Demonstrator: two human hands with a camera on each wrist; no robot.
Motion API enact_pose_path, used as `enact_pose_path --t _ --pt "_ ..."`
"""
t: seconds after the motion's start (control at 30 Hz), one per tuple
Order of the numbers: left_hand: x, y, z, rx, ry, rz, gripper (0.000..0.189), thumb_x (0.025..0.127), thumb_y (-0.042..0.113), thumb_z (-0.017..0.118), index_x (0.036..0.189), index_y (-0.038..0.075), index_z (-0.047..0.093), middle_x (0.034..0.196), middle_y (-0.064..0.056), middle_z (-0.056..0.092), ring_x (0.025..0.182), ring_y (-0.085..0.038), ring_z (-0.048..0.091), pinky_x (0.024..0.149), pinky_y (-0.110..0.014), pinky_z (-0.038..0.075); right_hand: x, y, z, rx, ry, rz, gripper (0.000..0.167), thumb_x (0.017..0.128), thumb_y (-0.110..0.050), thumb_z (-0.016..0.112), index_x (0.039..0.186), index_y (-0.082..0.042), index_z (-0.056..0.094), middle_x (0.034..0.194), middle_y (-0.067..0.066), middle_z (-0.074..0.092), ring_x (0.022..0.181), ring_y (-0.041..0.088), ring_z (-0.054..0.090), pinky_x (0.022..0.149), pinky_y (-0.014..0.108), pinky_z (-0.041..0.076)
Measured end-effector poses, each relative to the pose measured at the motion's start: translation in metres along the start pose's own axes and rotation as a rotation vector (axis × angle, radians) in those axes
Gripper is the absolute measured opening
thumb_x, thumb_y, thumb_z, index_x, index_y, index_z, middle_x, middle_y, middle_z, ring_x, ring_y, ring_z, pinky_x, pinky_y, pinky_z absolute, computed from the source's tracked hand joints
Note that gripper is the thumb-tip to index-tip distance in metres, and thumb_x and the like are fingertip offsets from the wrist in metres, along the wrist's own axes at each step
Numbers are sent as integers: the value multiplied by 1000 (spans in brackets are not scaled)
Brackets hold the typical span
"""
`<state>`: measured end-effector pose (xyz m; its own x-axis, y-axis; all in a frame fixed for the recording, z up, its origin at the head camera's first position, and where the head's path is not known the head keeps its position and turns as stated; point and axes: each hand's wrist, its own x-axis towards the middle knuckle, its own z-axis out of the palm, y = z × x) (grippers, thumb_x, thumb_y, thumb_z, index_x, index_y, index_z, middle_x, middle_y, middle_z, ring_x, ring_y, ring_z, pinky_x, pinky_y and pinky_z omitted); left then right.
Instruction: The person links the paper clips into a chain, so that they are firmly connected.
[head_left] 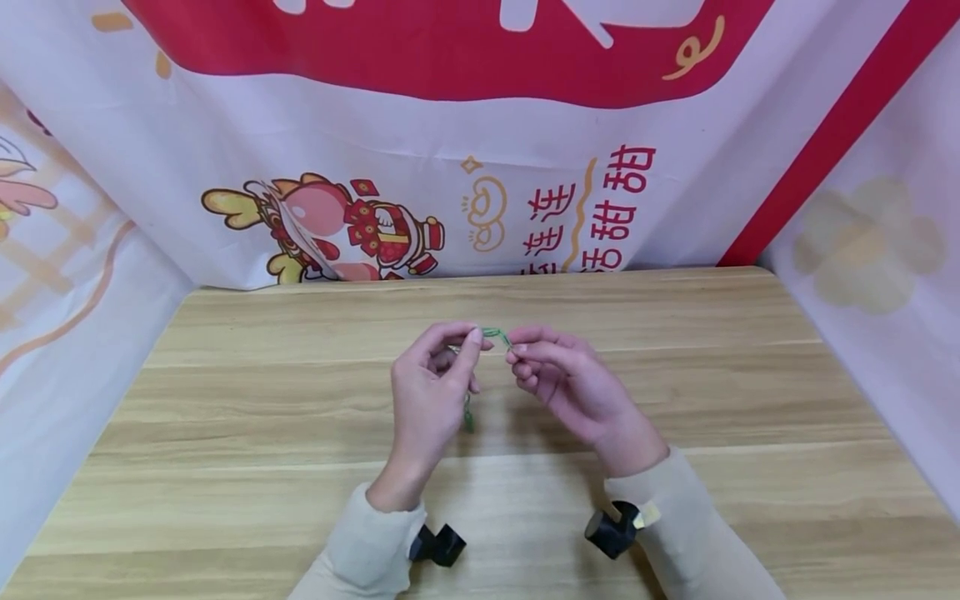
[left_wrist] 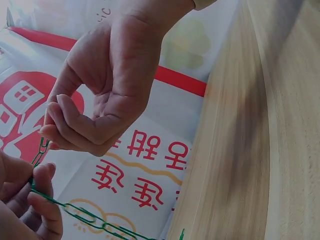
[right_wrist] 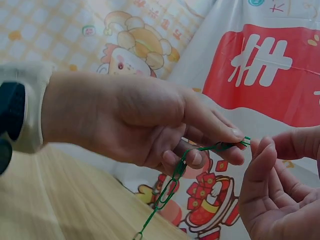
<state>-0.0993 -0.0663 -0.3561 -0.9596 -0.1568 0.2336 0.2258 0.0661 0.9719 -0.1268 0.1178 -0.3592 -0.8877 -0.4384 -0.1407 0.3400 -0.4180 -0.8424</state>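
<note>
A chain of green paper clips [head_left: 491, 332] runs between both hands above the table. My left hand [head_left: 429, 398] pinches it between thumb and forefinger, and the rest of the chain hangs below that hand. Linked clips [right_wrist: 169, 191] droop past the curled fingers in the right wrist view. At the other end my right hand [head_left: 573, 385] pinches a clip with thumb and forefinger, a short way from the left fingertips. In the left wrist view, the right hand [left_wrist: 112, 85] is above the left hand [left_wrist: 25, 200], and a few links span the gap.
A wooden table [head_left: 262, 433] lies beneath the hands. Behind it hangs a white and red printed cloth [head_left: 420, 125], with more cloth on both sides. Black camera mounts [head_left: 613, 529] sit on the wrists over light sleeves [head_left: 690, 517].
</note>
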Motion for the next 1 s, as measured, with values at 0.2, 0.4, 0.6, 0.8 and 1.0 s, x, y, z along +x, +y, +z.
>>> enact_pose_path --t 0.2,0.4,0.6,0.8,1.0 --pt "3 2 -5 -33 -73 -129 11 104 13 71 114 10 75 104 -9 82 67 -18 71 54 -24 52 1 -3 0 -172 127 -48 21 103 -1 59 105 -15 75 95 -4 75 82 8 66 76 19 57" --pt "3 5 -9 -107 -196 -248 12 102 7 70 114 2 68 105 -12 82 71 -19 75 54 -24 53 0 -5 0 -348 195 -94 14 103 -4 65 114 -7 74 103 -1 73 89 12 67 82 23 60" --pt "3 6 -7 -74 -280 -317 18 103 13 71 120 8 66 103 -10 75 76 -19 73 57 -25 53 -1 -6 -3 -487 215 -124 19 102 -5 68 120 0 73 101 -2 74 89 15 68 84 28 60" --pt "4 4 -7 -14 -329 -351 16 106 14 69 121 8 69 100 -10 70 80 -20 71 61 -25 53 -1 -8 -1 -531 237 -130 17 100 -8 73 117 -3 73 98 -3 74 86 15 67 82 28 59" --pt "6 7 -9 -23 -266 -340 12 105 12 69 116 7 71 99 -10 73 80 -19 72 62 -25 55 21 -4 -10 -640 281 -119 22 102 -18 75 120 -6 74 103 3 75 91 18 68 86 32 61"
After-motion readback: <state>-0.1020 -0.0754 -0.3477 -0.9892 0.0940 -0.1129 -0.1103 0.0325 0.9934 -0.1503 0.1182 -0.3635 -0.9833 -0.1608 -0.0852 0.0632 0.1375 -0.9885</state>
